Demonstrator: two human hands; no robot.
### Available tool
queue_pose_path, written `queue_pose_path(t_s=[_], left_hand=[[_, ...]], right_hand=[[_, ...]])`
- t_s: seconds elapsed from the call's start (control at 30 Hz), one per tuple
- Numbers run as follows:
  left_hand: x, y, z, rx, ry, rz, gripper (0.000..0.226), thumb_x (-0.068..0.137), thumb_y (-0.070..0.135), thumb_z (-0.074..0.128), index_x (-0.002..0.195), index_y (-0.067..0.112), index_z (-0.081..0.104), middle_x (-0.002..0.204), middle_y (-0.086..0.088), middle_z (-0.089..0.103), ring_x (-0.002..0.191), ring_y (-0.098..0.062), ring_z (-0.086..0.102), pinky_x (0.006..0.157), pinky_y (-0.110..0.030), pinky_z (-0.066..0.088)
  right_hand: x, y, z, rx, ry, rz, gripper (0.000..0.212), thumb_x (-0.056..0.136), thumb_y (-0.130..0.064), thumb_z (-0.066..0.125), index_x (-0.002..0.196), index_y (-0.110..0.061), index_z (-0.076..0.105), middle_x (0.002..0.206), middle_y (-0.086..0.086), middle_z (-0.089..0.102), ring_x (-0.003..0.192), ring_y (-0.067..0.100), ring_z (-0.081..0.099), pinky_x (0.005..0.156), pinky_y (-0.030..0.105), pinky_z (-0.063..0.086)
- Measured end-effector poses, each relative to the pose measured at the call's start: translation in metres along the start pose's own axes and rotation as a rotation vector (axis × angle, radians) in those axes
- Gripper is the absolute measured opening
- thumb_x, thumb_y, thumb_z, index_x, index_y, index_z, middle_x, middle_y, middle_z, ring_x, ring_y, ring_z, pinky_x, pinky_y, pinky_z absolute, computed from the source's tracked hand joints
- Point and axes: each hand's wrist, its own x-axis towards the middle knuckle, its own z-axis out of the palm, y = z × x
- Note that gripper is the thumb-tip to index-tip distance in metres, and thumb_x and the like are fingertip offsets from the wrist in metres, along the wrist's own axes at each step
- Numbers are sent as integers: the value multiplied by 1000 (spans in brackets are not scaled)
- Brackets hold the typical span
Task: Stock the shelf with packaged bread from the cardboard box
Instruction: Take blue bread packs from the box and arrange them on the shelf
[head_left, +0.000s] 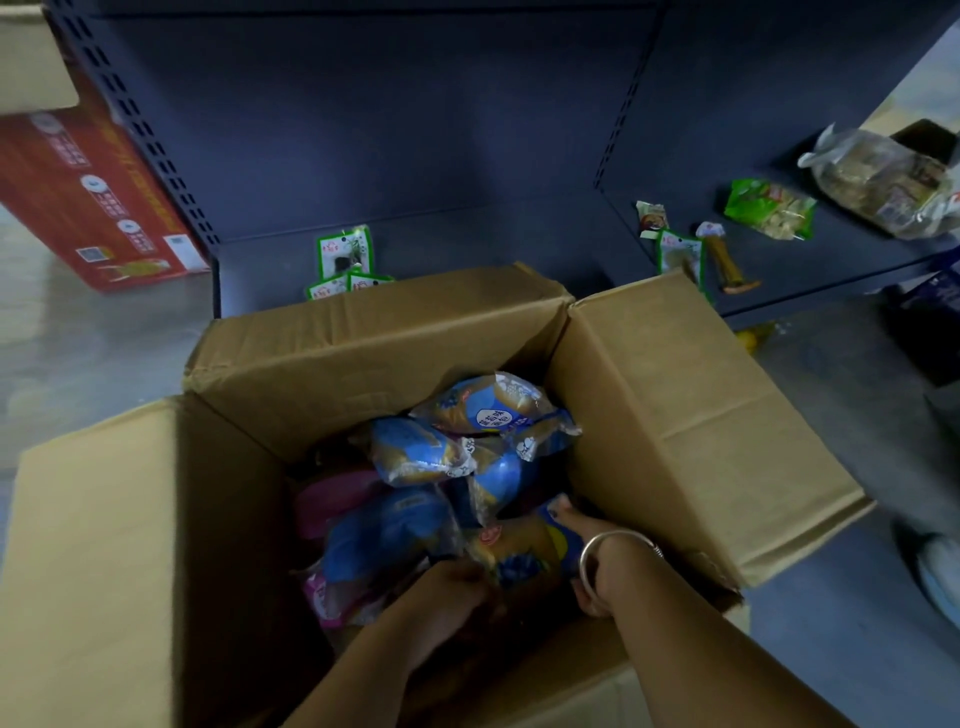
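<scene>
Gripping one bread packet (524, 553) from both sides: left hand (452, 597) and right hand (576, 530), fingers curled round it, inside the open cardboard box (675, 415). More packets (467, 431) beneath. Dark shelf (467, 244) behind box.

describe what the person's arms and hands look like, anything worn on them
Both forearms are bare, with no sleeves in view. The right hand has dark polish on the one fingernail that shows, and a plain silver bangle circles that wrist. The left hand shows no ring, watch or glove; its nails are hidden.
</scene>
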Motion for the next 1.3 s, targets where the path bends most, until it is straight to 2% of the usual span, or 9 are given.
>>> queue_pose_path(t_s=[0.07, 0.2, 0.37, 0.6, 0.77, 0.93, 1.07, 1.2, 1.3], left_hand=[[-3, -3, -1, -32, -17, 9, 26, 89, -3, 52, 70, 14, 58, 64, 1, 59, 59, -10, 56, 58, -14, 47], [-13, -4, -5, 66, -60, 16, 18, 87, 4, 55, 80, 19, 63, 84, -2, 63, 79, -15, 58, 73, -19, 44], [-28, 3, -1, 56, 28, 80, 18, 87, -9, 49, 88, 7, 57, 75, 2, 54, 67, -3, 48, 51, 1, 36], [-64, 21, -15, -75, 150, 6, 22, 84, 0, 61, 67, 13, 59, 69, -4, 56, 66, -12, 52, 57, -19, 38], [-109, 48, -29, -263, 223, -106, 18, 85, 3, 59, 72, 15, 61, 77, -4, 65, 80, -17, 62, 67, -24, 43], [-178, 85, -33, -404, 307, -96, 11, 78, 4, 65, 75, 13, 59, 70, -7, 60, 62, -17, 54, 57, -23, 33], [-245, 127, -40, -460, 330, -54, 29, 54, 7, 65, 82, 10, 61, 50, -3, 53, 52, -19, 45, 57, -25, 35], [-320, 180, -54, -529, 374, 73, 25, 68, -7, 69, 87, 6, 60, 64, -9, 58, 61, -21, 53, 60, -26, 42], [-386, 223, -67, -565, 427, 166, 38, 65, -30, 56, 52, 5, 65, 40, -5, 57, 33, -13, 52, 32, -14, 38]], right_hand=[[-9, 1, -3, 49, -51, 52, 92, 77, -62, 60, 142, -3, 32, 139, 18, 44, 89, 33, 49, 78, 40, 41], [-22, 3, -5, 126, -168, 14, 84, 68, -35, 78, 138, -9, 38, 139, 22, 45, 127, 42, 43, 100, 56, 38], [-38, 4, -5, 241, -161, -103, 65, 72, -19, 77, 129, -5, 50, 128, 23, 55, 118, 42, 51, 96, 59, 43], [-102, -6, -30, 124, -239, -120, 12, 81, -9, 66, 91, -7, 60, 63, 8, 67, 67, 20, 62, 62, 34, 43], [-158, -14, -44, 12, -193, -171, 38, 77, 14, 62, 112, 1, 55, 86, 13, 63, 68, 23, 59, 41, 25, 48], [-233, -27, -52, 55, -181, -266, 47, 71, 17, 68, 114, 10, 52, 111, 26, 62, 76, 35, 62, 38, 30, 54], [-305, -46, -63, -17, -213, -346, 38, 68, 15, 71, 103, 8, 56, 92, 18, 66, 92, 38, 64, 68, 41, 58], [-381, -73, -76, 5, -267, -429, 25, 68, 22, 66, 84, 6, 55, 77, 13, 64, 68, 24, 62, 41, 21, 52], [-441, -96, -87, 24, -312, -488, 25, 73, 24, 61, 73, 1, 51, 65, 9, 62, 43, 13, 62, 32, 17, 45]])
